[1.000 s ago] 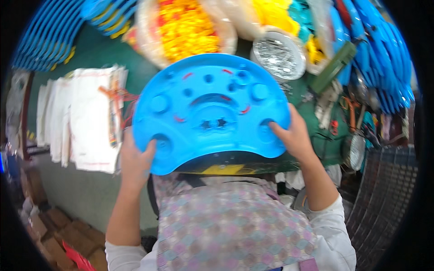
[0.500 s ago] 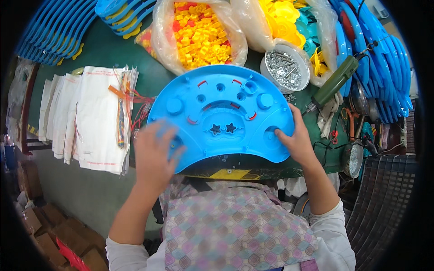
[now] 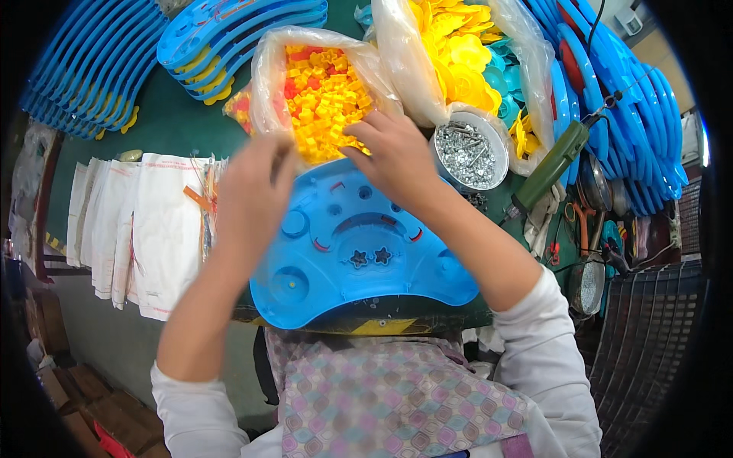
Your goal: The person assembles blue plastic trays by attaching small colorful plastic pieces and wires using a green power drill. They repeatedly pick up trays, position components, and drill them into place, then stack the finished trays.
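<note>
Both hands reaching into yellow-piece bag.

Glossy blue plastic panel; shiny metal screws.

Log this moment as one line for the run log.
left hand: at bag of yellow pieces | right hand: in bag | blue panel: flat on table edge

Bare green desk lies open left of the bag of yellow pieces. To the right, the screw bowl and green power tool crowd close; white bags block the left edge.
</note>
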{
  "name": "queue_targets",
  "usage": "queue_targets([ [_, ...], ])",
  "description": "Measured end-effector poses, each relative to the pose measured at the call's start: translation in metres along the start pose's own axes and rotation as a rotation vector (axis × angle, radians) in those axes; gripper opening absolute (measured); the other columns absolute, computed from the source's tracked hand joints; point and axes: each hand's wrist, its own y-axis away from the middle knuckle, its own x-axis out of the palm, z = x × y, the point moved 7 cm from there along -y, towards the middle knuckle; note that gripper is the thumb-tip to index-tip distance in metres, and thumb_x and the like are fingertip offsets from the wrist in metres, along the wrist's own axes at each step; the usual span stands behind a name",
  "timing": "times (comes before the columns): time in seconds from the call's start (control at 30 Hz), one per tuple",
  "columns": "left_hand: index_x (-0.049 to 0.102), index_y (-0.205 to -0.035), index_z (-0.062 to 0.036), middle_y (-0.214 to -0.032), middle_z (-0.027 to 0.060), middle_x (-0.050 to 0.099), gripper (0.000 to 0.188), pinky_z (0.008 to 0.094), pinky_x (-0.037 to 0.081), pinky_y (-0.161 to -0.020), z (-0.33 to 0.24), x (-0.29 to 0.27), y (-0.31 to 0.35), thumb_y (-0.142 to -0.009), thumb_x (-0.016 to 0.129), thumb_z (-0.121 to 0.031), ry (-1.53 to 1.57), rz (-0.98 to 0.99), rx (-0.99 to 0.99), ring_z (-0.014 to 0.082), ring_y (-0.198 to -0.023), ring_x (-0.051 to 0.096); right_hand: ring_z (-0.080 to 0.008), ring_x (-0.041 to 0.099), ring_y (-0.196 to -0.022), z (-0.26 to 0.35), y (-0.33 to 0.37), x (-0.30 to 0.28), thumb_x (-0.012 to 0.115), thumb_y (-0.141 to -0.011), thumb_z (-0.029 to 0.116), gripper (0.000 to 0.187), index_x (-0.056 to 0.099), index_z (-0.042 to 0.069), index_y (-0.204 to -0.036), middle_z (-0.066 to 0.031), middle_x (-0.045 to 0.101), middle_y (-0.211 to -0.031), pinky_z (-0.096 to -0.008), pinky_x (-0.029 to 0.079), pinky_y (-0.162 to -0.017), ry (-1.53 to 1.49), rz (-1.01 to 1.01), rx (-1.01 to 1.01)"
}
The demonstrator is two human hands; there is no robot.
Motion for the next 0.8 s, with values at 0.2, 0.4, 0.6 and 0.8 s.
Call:
queue_targets([
  [0.2,0.073,-0.1,-0.0047,-0.102,0.0109,0.071,0.014,0.0397,0.052,-0.083,0.051,0.042,-0.107,-0.088,0.066,-0.009,-0.492,0.001,0.253,0.0275,-0.098,0.063,-0.0303,0.064,-0.095,-0.007,-0.033,0.052,0.075,-0.08,0.014,0.022,0.068,0.006,-0.099,-0.0101,0.069,-0.098,-0.0417,0.047,-0.091,0.252,0.147,0.055],
  [0.4,0.074,-0.098,-0.007,-0.109,0.0081,0.068,0.016,0.042,0.05,-0.089,0.071,0.063,-0.113,-0.084,0.072,-0.015,-0.75,0.119,0.324,0.0298,-0.106,0.058,-0.0324,0.063,-0.098,0.007,0.007,-0.002,0.075,-0.08,0.007,0.027,0.06,0.008,-0.103,-0.0113,0.066,-0.102,-0.041,0.05,-0.086,-0.551,0.215,0.236],
  [0.6,0.072,-0.113,-0.008,-0.124,0.01,0.067,0.025,0.0388,0.049,-0.094,0.069,0.07,-0.102,-0.089,0.065,-0.007,-0.706,0.142,0.336,0.0278,-0.118,0.058,-0.0266,0.061,-0.091,0.031,0.079,-0.025,0.08,-0.079,0.011,0.032,0.065,0.011,-0.107,-0.0073,0.063,-0.096,-0.0379,0.052,-0.079,-0.368,0.44,0.045],
  [0.8,0.066,-0.126,-0.0064,-0.132,0.0112,0.063,0.032,0.0387,0.051,-0.098,0.085,0.088,-0.113,-0.095,0.061,-0.01,-0.985,0.291,0.239,0.0281,-0.121,0.058,-0.0251,0.055,-0.093,0.048,0.11,-0.016,0.079,-0.077,0.015,0.025,0.072,0.012,-0.1,-0.0049,0.057,-0.095,-0.0381,0.048,-0.081,-0.111,0.492,-0.009],
])
